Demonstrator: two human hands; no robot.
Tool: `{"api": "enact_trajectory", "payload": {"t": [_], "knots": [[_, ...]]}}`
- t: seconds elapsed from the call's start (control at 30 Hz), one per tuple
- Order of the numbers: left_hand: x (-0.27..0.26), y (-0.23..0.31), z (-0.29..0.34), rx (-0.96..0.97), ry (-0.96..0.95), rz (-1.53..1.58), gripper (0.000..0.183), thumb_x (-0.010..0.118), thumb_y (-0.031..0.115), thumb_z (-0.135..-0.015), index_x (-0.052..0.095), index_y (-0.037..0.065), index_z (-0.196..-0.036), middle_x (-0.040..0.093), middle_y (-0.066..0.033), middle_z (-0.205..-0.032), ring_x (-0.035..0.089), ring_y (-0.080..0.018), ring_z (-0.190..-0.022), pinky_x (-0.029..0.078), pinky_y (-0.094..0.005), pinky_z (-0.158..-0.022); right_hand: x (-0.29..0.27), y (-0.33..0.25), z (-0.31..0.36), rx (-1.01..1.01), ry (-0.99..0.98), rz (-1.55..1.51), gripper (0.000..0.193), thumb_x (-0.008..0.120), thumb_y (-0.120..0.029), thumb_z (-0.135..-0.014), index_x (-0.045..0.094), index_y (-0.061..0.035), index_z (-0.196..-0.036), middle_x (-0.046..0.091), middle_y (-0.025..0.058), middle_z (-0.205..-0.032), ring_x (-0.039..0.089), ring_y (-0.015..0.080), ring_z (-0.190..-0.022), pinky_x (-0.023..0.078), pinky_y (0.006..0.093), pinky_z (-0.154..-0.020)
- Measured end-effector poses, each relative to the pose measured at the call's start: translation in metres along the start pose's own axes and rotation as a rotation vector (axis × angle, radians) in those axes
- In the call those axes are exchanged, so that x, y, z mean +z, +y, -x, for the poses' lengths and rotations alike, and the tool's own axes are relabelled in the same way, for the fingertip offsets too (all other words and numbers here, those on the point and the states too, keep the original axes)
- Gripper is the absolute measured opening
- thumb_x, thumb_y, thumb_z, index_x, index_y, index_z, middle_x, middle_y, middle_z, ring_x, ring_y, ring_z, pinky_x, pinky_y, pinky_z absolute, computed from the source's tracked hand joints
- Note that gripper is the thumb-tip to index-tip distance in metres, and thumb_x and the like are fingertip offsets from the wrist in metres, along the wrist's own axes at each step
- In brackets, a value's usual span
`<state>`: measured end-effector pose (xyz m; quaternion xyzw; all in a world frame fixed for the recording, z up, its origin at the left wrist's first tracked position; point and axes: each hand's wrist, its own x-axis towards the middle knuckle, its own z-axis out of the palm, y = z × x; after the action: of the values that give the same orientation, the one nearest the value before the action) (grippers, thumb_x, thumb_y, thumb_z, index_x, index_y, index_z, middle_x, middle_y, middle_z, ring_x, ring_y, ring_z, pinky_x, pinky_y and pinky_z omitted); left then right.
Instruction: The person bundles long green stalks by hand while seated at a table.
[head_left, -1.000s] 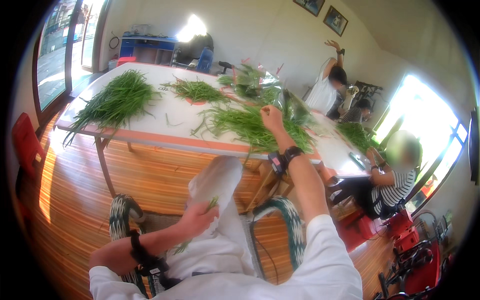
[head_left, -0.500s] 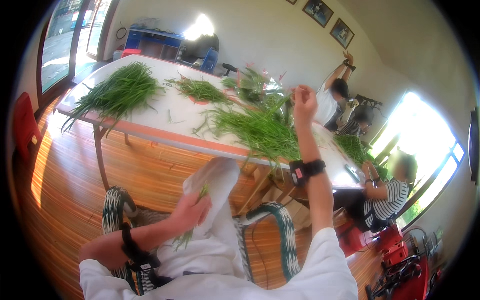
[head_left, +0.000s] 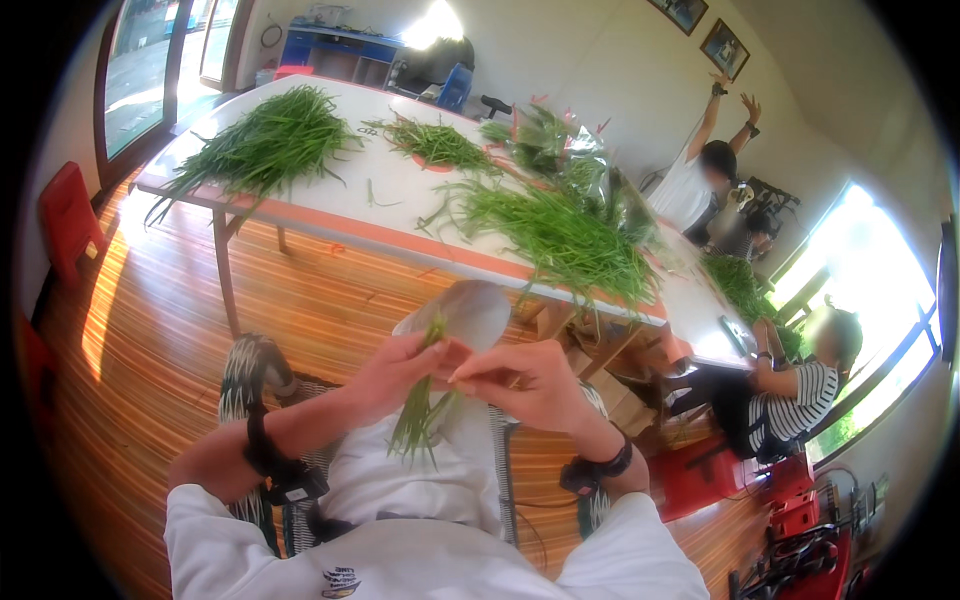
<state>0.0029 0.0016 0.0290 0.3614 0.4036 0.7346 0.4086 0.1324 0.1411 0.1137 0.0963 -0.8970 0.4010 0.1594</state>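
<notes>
Largest first: white table (head_left: 400, 180) with an orange edge, carrying a long-leaved green heap (head_left: 275, 135) at left, a smaller green pile (head_left: 440, 145) mid-table and a loose green heap (head_left: 570, 235) near the right corner. No hand of the wearer is on any of these.

Change: right hand (head_left: 525, 385), half a second ago raised by the loose heap, is now down beside the left hand (head_left: 400, 370), above the lap. Implication, judged: work shifts from the table to the held stems.

Grip: left fingers closed around the small bunch (head_left: 415, 425), which hangs below them, tips poking out above. Right thumb and fingertips narrowed to a pinch, close to the left fingers; cannot tell whether a stem is between.
</notes>
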Motion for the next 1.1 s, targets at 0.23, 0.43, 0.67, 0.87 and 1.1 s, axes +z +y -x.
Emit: {"api": "enact_trajectory", "payload": {"t": [0.23, 0.43, 0.67, 0.87, 1.1], "knots": [[0.007, 0.005, 0.009, -0.309, -0.064, -0.001, 0.027, 0.036, 0.023, -0.101, 0.051, 0.002, -0.107, 0.051, -0.0018, -0.069, 0.036, -0.0070, -0.046, 0.026, -0.0213, -0.043, 0.010, 0.032, -0.003, -0.051, 0.198, 0.301, 0.014, 0.068, -0.013, -0.080, 0.068, -0.0057, -0.092, 0.066, 0.0056, -0.078, 0.059, 0.0173, -0.056, 0.046, 0.0270, -0.052], [-0.002, -0.008, 0.003, -0.386, 0.090, 0.031, 0.026, 0.038, 0.025, -0.101, 0.051, 0.002, -0.102, 0.037, 0.0036, -0.064, 0.031, -0.0048, -0.046, 0.024, -0.0217, -0.044, -0.005, 0.124, -0.007, -0.007, 0.554, 0.568, 0.025, 0.064, -0.015, -0.084, 0.062, -0.0089, -0.108, 0.065, 0.0058, -0.083, 0.059, 0.0218, -0.057, 0.047, 0.0317, -0.053], [-0.011, -0.006, -0.002, -0.253, 0.154, -0.057, 0.023, 0.043, 0.020, -0.099, 0.050, -0.001, -0.104, 0.045, 0.0007, -0.069, 0.041, -0.0088, -0.049, 0.033, -0.0238, -0.045, -0.011, 0.134, -0.004, 0.180, 0.423, 0.797, 0.044, 0.057, -0.025, -0.087, 0.046, -0.0129, -0.128, 0.065, 0.0092, -0.089, 0.062, 0.0297, -0.066, 0.050, 0.0398, -0.057], [-0.018, -0.001, -0.006, -0.296, 0.178, -0.058, 0.022, 0.041, 0.021, -0.099, 0.051, 0.002, -0.105, 0.056, -0.0057, -0.076, 0.054, -0.0130, -0.057, 0.042, -0.0258, -0.049, -0.012, 0.143, -0.004, 0.043, 0.513, 0.599, 0.036, 0.057, -0.023, -0.087, 0.054, -0.0111, -0.120, 0.064, 0.0115, -0.103, 0.063, 0.0307, -0.072, 0.051, 0.0383, -0.063], [-0.023, -0.005, -0.008, -0.250, 0.212, -0.105, 0.021, 0.041, 0.022, -0.099, 0.051, 0.004, -0.105, 0.057, -0.0085, -0.074, 0.055, -0.0138, -0.058, 0.045, -0.0281, -0.052, -0.007, 0.123, -0.003, 0.019, 0.350, 0.510, 0.031, 0.062, -0.017, -0.084, 0.058, -0.0079, -0.113, 0.064, 0.0104, -0.107, 0.064, 0.0253, -0.073, 0.051, 0.0337, -0.062]]}}
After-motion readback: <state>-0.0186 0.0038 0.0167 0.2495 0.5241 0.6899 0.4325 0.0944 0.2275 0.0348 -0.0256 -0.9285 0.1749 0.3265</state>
